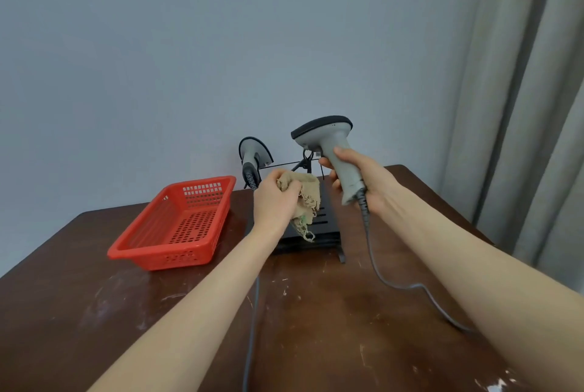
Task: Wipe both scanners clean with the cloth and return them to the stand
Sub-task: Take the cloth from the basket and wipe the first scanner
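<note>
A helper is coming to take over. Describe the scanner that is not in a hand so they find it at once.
Start at the red basket on the brown table. Just behind its far right corner a grey scanner sits upright on the black stand, near the wall. Unlike the scanner in the right hand, nobody touches it.

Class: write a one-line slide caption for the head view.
Right hand lifts a grey handheld scanner; left hand holds a frayed beige cloth.

Right hand [360, 179] grips the grey scanner [331, 151] by its handle, head up at twelve o'clock. Left hand [278, 202] bunches the tan cloth [306, 198] just beside it at nine o'clock. Second scanner [252, 157] sits on the black stand [325, 227]; red basket [177, 224] at nine o'clock of that.
</note>
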A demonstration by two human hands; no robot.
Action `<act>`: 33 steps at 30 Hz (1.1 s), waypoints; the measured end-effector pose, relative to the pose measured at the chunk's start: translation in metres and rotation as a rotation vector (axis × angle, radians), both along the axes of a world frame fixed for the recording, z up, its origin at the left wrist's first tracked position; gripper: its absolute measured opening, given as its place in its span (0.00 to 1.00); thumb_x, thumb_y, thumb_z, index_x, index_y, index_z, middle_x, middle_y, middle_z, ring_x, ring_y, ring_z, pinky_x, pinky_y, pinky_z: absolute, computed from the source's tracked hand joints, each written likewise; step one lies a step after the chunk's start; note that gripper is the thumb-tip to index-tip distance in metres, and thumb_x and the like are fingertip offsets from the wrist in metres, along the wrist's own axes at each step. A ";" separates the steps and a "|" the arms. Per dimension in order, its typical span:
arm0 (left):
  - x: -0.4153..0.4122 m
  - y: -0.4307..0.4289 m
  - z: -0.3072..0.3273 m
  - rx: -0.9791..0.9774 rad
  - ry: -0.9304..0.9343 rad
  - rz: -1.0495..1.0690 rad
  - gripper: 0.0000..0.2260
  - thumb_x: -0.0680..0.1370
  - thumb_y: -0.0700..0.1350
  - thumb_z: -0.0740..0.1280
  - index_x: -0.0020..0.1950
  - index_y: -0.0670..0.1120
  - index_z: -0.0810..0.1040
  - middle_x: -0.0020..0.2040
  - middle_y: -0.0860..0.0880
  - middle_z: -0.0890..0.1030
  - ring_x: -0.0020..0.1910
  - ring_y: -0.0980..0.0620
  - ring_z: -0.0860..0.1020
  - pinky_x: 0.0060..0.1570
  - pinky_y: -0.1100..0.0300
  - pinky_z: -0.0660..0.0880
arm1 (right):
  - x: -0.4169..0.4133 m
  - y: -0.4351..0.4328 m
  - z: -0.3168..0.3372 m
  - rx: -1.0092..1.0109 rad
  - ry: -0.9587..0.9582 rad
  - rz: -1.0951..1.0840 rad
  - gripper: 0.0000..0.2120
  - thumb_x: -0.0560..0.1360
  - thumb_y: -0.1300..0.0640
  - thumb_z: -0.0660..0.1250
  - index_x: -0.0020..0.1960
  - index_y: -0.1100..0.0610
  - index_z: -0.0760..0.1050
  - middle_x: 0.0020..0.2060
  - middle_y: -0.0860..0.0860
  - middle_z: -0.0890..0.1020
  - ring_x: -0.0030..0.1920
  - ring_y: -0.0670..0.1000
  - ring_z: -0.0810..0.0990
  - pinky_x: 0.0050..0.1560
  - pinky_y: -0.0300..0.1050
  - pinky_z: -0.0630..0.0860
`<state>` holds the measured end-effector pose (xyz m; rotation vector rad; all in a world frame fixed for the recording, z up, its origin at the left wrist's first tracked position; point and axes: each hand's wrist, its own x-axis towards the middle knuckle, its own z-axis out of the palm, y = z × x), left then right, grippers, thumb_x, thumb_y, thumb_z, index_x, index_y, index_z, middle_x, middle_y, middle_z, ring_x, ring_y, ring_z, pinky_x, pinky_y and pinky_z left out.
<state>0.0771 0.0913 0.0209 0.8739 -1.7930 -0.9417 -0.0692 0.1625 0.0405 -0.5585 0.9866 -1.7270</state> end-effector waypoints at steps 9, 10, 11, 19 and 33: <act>-0.026 0.005 0.005 0.480 0.264 -0.159 0.08 0.75 0.39 0.70 0.52 0.38 0.80 0.44 0.44 0.83 0.44 0.47 0.81 0.44 0.53 0.80 | 0.013 -0.002 0.002 0.051 -0.062 0.006 0.12 0.70 0.55 0.70 0.49 0.62 0.76 0.34 0.56 0.81 0.32 0.54 0.80 0.38 0.48 0.80; -0.028 0.006 0.006 0.448 0.248 -0.133 0.10 0.75 0.39 0.70 0.55 0.39 0.79 0.48 0.44 0.83 0.47 0.47 0.81 0.48 0.52 0.79 | 0.016 -0.001 0.002 0.063 -0.045 0.015 0.12 0.71 0.55 0.70 0.49 0.62 0.76 0.33 0.56 0.80 0.30 0.53 0.79 0.34 0.46 0.80; -0.031 0.006 0.006 0.415 0.228 -0.099 0.11 0.74 0.39 0.71 0.56 0.41 0.77 0.50 0.45 0.82 0.50 0.48 0.81 0.50 0.53 0.79 | 0.019 -0.001 0.002 0.077 -0.013 0.017 0.12 0.71 0.55 0.70 0.49 0.62 0.76 0.32 0.56 0.81 0.29 0.53 0.79 0.30 0.44 0.78; -0.032 0.024 0.015 -0.069 0.038 0.034 0.16 0.76 0.40 0.63 0.64 0.45 0.71 0.60 0.52 0.68 0.57 0.55 0.71 0.57 0.61 0.68 | 0.019 -0.004 0.006 0.068 0.266 -0.227 0.03 0.72 0.57 0.69 0.43 0.57 0.78 0.35 0.53 0.82 0.33 0.50 0.81 0.33 0.41 0.76; -0.029 0.024 0.006 0.650 0.365 -0.326 0.05 0.76 0.32 0.61 0.45 0.38 0.77 0.42 0.42 0.78 0.42 0.46 0.77 0.47 0.52 0.73 | 0.017 0.000 -0.006 0.061 0.185 -0.208 0.13 0.73 0.71 0.60 0.58 0.66 0.74 0.41 0.61 0.80 0.38 0.56 0.79 0.42 0.50 0.78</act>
